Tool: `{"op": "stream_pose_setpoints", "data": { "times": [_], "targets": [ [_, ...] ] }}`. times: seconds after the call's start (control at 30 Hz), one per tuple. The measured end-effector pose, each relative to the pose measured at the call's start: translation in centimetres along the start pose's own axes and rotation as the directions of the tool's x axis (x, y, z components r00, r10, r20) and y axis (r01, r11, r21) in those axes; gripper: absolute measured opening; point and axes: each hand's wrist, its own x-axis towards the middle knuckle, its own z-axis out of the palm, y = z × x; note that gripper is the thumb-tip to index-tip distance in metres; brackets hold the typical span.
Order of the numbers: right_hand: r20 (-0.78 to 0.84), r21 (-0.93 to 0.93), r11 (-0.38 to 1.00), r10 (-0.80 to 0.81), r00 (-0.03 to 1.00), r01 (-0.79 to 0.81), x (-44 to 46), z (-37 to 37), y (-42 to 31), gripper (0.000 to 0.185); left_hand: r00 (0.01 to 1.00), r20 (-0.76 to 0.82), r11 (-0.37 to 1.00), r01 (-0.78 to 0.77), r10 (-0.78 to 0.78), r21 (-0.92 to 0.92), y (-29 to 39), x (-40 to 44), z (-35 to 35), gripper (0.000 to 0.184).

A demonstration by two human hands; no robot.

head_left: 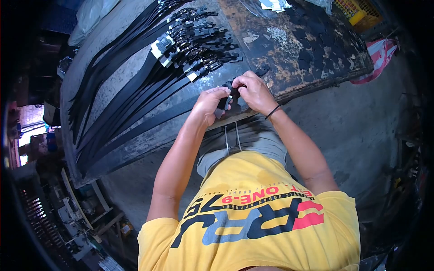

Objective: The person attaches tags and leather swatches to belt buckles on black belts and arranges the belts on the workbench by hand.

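Near the table's front edge, my left hand (212, 103) is closed around a black strap (224, 103), thumb on top. My right hand (254, 92) pinches the same strap's end part beside the left thumb; its fingertips partly hide what lies between them. A dark buckle-like piece (262, 71) shows just beyond the right hand on the table. To the left and ahead lies a large bundle of long black straps (131, 95). Their ends carry dark buckles and metal fittings (199, 43), with white tags (162, 49) among them.
The worktable (289, 86) has a worn, patchy dark top on the right. White papers (274, 4) lie at its far side. A yellow crate (361, 13) and a red-and-white sack (379, 58) stand past the right end. Machinery (77, 217) sits at lower left.
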Motion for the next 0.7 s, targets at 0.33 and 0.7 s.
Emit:
{"op": "stream_pose_setpoints", "data": {
  "times": [0.33,0.7],
  "targets": [
    [-0.049,-0.033,0.999,-0.035,0.998,0.033,-0.34,0.39,0.21,0.015,1.000,-0.029,0.999,-0.002,0.003,0.043,-0.22,-0.04,0.27,0.025],
    [-0.089,-0.255,0.954,-0.186,0.978,0.158,-0.96,0.82,-0.04,0.008,0.997,-0.029,0.994,-0.071,0.073,0.085,0.06,-0.25,0.63,0.020]
  ]
}}
